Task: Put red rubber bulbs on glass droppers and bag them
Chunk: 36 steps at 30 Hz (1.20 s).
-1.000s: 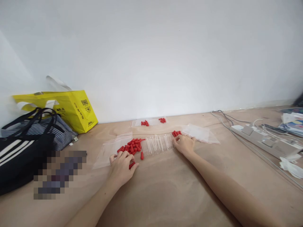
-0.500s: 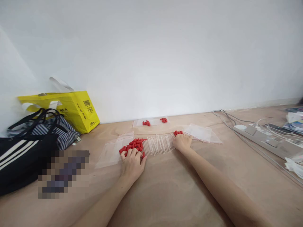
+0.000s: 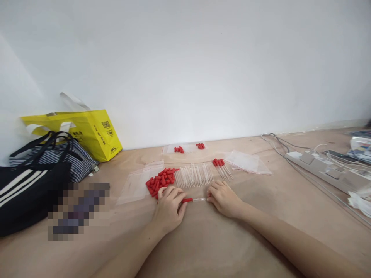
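The right hand (image 3: 224,199) hides one end of a clear tube (image 3: 198,199), the left hand (image 3: 171,207) part of a red bulb (image 3: 188,200). The left edge crops a black bag (image 3: 31,202); pixelation masks one object (image 3: 80,208).

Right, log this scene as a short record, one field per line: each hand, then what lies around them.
Left hand: fingers on a red bulb
Right hand: fingers at one end of a clear tube, whose other end points at that bulb
Pile: red bulbs, just beyond the left hand
Row: clear tubes, side by side between the pile and the red-ended tubes
Group: red-ended tubes, beyond the right hand
Far right: power strip with cables
Far left: yellow bag
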### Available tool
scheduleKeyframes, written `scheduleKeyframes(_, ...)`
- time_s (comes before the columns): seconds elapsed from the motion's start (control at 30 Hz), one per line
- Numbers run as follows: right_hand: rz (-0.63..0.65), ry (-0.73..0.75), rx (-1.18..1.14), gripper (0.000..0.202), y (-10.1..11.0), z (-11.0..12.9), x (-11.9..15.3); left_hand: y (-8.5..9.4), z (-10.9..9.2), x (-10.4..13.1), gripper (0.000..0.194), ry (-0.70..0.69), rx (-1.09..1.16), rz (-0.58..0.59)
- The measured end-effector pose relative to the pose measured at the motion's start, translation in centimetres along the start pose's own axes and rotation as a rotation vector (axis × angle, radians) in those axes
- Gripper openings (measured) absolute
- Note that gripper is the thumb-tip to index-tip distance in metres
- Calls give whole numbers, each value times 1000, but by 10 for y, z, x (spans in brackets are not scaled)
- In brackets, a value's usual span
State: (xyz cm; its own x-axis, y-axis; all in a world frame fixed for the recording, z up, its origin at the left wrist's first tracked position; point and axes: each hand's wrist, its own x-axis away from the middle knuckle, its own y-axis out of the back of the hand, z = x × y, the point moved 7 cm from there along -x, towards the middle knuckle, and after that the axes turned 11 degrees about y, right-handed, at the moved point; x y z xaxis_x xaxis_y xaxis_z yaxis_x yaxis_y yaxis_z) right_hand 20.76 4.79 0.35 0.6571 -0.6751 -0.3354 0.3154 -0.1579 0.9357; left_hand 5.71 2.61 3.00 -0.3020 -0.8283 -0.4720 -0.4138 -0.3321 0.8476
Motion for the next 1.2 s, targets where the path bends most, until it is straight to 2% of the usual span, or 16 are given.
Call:
scheduleKeyframes(0.23,-99,3,-180,15,0,-1,-5,-10,1,-1,18,0,-23,7)
scheduleKeyframes(0.4,-159,-56,-164,9,-7,0,-6,-17,-1,-5,18,-14,-36,12)
scheduleKeyframes(0.63,-242,-117,-121,9,-2,1,0,-6,-6,-4,19,-94,35,-120)
scheduleKeyframes(0.83,-369,-26,-148,11,8,9,2,-1,-7,-2,19,-127,64,-190)
scheduleKeyframes(0.97,-392,37,-73,18,9,16,2,0,-7,-1,19,-132,54,-200)
scheduleKeyframes(1.2,-464,175,28,15,12,27,3,2,-10,0,19,-140,58,-208)
